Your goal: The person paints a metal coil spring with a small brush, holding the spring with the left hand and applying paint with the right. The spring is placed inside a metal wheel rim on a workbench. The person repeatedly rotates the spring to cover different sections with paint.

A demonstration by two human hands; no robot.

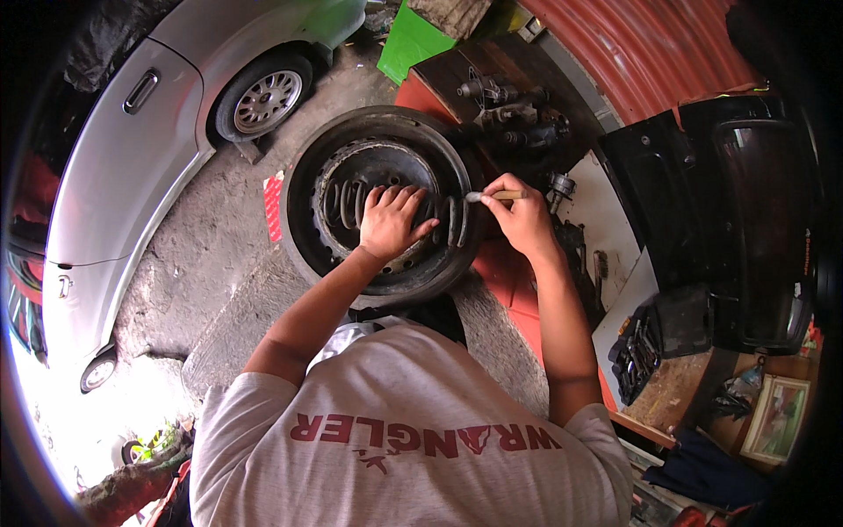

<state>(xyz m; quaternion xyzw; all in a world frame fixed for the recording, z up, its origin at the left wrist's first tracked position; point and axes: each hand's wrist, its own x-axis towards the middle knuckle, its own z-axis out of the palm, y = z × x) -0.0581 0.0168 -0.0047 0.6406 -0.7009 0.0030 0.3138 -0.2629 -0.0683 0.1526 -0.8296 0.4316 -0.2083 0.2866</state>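
Note:
A dark coil spring (346, 204) lies across a steel wheel rim (373, 156) whose black tyre (299, 206) rests flat in front of me. My left hand (392, 227) holds the spring at its middle, fingers spread over the coils and covering part of them. In my right hand (527, 221) is a small brush (502, 195) with a light wooden handle, pinched between thumb and fingers. Its tip points left and meets, or nearly meets, the spring's right end above the tyre's edge; whether it touches I cannot tell.
A silver car (132, 189) stands at the left. Greasy metal parts (518, 114) lie on a bench beyond the tyre. To the right are a wire brush (601, 270), an open tool case (637, 351) and a large black car panel (694, 176).

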